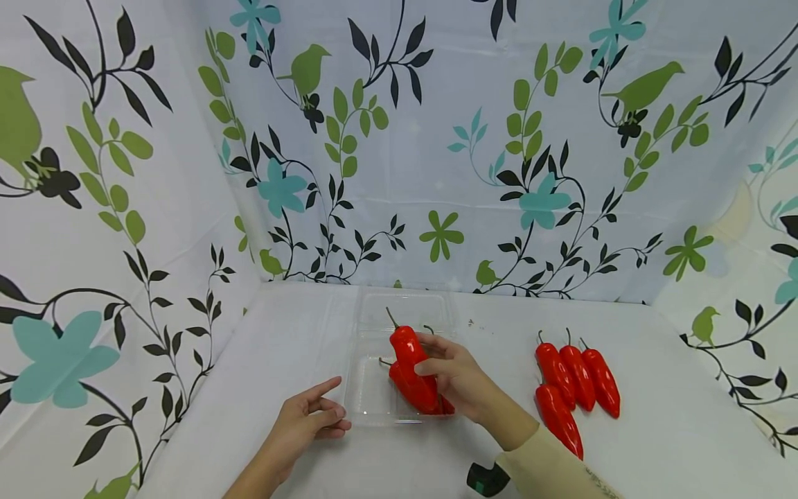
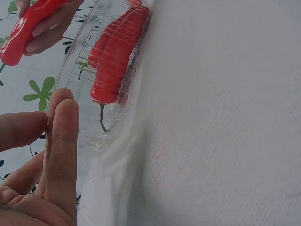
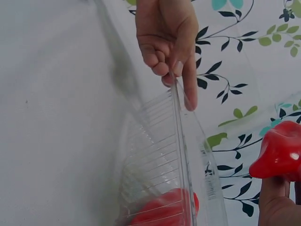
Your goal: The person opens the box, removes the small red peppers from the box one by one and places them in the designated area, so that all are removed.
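Left hand rests on the white tabletop, fingers loosely extended toward the near left corner of a clear plastic clamshell tray. In the right wrist view the fingertips touch the tray's rim; the hand grips nothing.

The tray is transparent, ribbed on its walls, with its hinged lid laid flat open on the far side. It sits between the two hands, just beside the left fingertips. Inside it lie red peppers, seen through the ribbed wall in the left wrist view: glossy, elongated, with a thin dark stem pointing toward the left hand. Their exact count cannot be told.

Right hand holds one red pepper over the tray's right half, fingers and thumb curled round its middle. This pepper is bright, glossy red and smooth, broad at the shoulder and tapering toward the end, with a thin dark curved stem pointing up and away from the person. Its lower end is just over the peppers already in the tray; whether it touches them cannot be told. A cream sleeve covers the right forearm.

Right of the right hand, well apart from the tray, four more red peppers lie close together on the tabletop, stems pointing away.
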{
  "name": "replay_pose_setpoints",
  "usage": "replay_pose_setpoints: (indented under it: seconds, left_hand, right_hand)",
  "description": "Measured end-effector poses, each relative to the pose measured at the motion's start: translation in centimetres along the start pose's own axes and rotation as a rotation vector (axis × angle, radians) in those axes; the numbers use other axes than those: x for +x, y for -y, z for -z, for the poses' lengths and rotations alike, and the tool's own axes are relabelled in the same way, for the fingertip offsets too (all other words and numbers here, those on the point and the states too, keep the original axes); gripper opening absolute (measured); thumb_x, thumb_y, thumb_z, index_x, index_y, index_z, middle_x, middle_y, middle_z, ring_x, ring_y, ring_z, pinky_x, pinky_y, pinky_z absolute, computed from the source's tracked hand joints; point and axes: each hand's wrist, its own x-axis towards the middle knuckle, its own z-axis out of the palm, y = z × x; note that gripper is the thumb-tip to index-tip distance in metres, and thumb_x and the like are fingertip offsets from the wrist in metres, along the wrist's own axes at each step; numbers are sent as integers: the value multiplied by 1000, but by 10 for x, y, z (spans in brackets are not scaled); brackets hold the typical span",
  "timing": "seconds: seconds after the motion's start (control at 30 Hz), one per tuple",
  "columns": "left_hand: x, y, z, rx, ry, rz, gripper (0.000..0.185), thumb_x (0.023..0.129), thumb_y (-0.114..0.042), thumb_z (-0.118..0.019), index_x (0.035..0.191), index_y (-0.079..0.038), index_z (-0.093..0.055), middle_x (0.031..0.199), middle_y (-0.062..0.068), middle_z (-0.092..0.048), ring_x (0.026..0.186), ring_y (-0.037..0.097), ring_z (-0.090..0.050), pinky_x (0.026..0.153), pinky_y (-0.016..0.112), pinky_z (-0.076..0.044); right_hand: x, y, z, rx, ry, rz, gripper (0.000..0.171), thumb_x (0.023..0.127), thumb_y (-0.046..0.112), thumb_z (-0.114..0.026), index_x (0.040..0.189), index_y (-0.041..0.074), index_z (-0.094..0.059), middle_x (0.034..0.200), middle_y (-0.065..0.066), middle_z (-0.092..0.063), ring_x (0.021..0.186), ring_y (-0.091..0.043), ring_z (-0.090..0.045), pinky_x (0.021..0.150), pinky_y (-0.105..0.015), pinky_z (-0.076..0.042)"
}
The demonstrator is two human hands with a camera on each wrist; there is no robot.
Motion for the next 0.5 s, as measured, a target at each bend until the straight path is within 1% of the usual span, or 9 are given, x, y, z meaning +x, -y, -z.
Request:
replay_pose_setpoints:
  seconds: [0.1, 0.3, 0.5]
  left_hand:
    - [0, 0, 0, 1, 3, -3, 65, 94, 2, -63, 153, 5, -36, 96, 12, -65, 89, 27, -73, 80, 36, -62]
    - [0, 1, 0, 5, 4, 3, 65, 94, 1, -63, 153, 4, -36, 97, 13, -64, 90, 28, -73, 81, 36, -62]
    - [0, 1, 1, 12, 4, 4, 65, 95, 1, -63, 153, 3, -37, 97, 13, -64, 90, 27, -73, 81, 36, -62]
  right_hand:
    - [-4, 4, 4, 13, -4, 5, 67, 87, 5, -67, 149, 4, -41, 148, -17, -45, 133, -35, -45, 99, -41, -54]
    - [-12, 10, 13, 12, -10, 27, 65, 87, 2, -67, 148, 5, -42, 147, -16, -46, 133, -33, -46, 100, -40, -54]
    - [-21, 18, 21, -24, -12, 37, 67, 86, 1, -69, 148, 4, -43, 145, -16, -46, 130, -33, -48, 99, -42, -54]
